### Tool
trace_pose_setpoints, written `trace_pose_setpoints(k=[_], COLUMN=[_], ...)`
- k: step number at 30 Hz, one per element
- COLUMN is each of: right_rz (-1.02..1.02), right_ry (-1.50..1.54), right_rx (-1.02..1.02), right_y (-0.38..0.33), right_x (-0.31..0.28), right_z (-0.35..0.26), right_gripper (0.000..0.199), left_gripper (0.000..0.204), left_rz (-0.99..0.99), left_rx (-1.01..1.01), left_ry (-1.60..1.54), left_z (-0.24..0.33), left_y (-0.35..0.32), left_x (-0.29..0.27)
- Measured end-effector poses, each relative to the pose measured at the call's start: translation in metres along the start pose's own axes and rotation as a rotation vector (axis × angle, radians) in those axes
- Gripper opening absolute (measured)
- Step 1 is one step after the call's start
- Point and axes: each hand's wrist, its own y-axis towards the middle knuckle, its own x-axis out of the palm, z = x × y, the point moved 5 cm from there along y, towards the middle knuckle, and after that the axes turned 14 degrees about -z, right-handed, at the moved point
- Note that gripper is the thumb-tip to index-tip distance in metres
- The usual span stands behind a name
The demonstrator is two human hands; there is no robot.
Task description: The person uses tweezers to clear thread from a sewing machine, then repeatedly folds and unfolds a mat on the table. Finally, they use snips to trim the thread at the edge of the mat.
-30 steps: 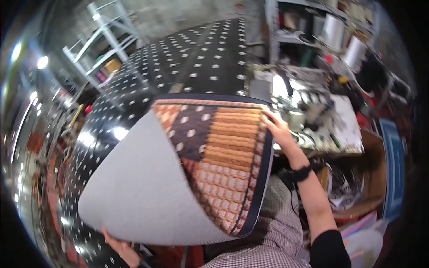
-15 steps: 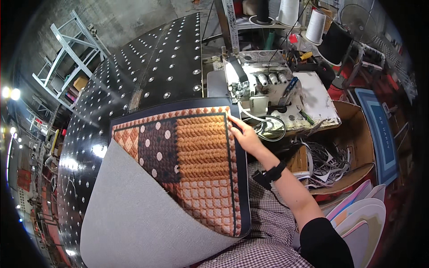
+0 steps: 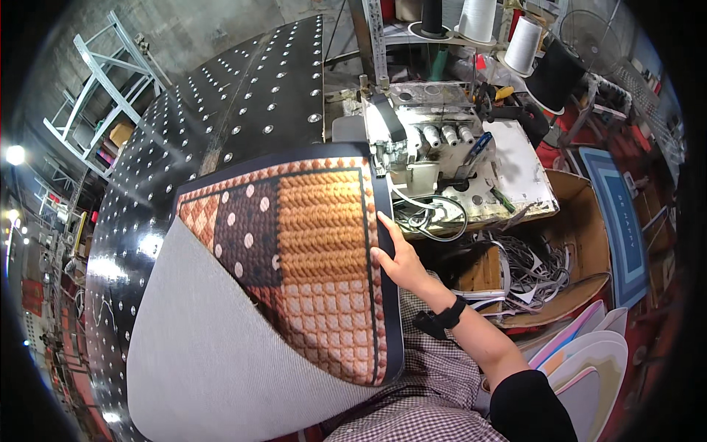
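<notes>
A mat [image 3: 317, 228] with a brown and orange patchwork print and dark border lies before me, its far right corner against a lit sewing machine [image 3: 390, 132]. Its near left part is folded over, so the grey backing [image 3: 221, 339] faces up. Flat along the mat's right edge rests my right hand [image 3: 403, 261], index finger and thumb stretched out and apart on the print; its other fingers are mostly hidden. My left hand does not show.
A black table [image 3: 243, 110] studded with metal dots extends left. Thread cones [image 3: 521, 44] stand behind the machine. At the right are a cardboard box [image 3: 589, 221] of grey trimmings, a blue mat [image 3: 618, 228] and several rounded pale pieces [image 3: 589, 361].
The mat's far edge has moved a little away from me, along the machine. My right hand is lower on the mat's right edge, nearer to me. The view has shifted slightly.
</notes>
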Motion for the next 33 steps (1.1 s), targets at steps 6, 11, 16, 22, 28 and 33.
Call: trace_pose_setpoints(k=[6,11,16,22,28,33], right_rz=[-0.088,-0.213,-0.268,-0.460,-0.445,-0.442], right_ry=[0.101,0.221,0.412,0.672,0.796,0.786], right_rx=[0.058,0.109,0.189,0.359,0.336,0.348], right_y=[-0.023,-0.044,-0.063,-0.054,-0.034,-0.012], right_x=[0.004,0.017,0.015,0.015,0.004,-0.016], right_z=[-0.009,-0.010,-0.026,-0.038,-0.059,-0.078], right_gripper=[0.064,0.062,0.042,0.036,0.035,0.034], left_gripper=[0.055,0.060,0.060,0.064,0.061,0.058], left_rz=[0.028,0.001,0.023,-0.050,-0.144,-0.250], left_rx=[0.048,0.091,-0.015,0.052,-0.058,-0.163], left_ry=[-0.007,-0.022,-0.254,-0.190,-0.325,-0.365], left_z=[0.000,0.000,-0.010,-0.016,-0.014,-0.006], left_y=[0.000,-0.004,0.028,0.041,0.059,0.077], left_x=[0.005,0.023,0.003,0.042,0.086,0.107])
